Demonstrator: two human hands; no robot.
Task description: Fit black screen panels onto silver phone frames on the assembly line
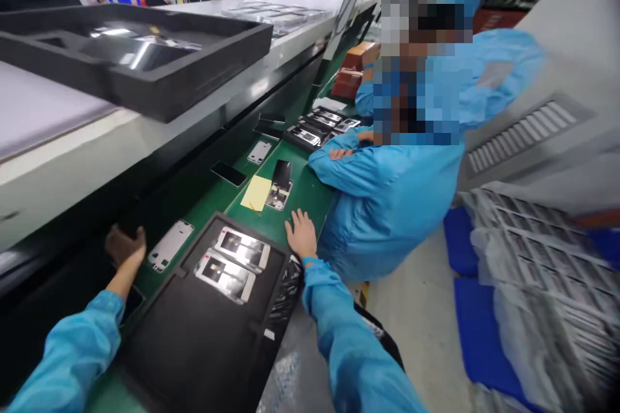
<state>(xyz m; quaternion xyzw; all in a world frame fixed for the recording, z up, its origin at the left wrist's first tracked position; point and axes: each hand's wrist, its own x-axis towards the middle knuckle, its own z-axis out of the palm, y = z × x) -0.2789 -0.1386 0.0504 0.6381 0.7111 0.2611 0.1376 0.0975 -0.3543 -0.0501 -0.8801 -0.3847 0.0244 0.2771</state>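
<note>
My right hand (301,234) lies flat on the green bench (310,197), fingers spread, beside the right edge of a black foam tray (194,329). Two phone bodies (242,248) with white and metallic parts rest side by side in that tray. On the left, my left hand (126,246) is raised near a white phone frame (171,245); it is somewhat blurred, with the thumb apart from the fingers and nothing visible in it. Past the tray lie a yellow paper pad (256,193), an opened phone (279,195) and a dark phone screen (228,173).
A co-worker in a blue smock (387,193) sits at the right with folded arms, beside another tray of phone parts (314,126). A large black foam tray (159,90) overhangs the white conveyor (97,126). Blue bins (484,329) with wrapped stacks stand on the floor.
</note>
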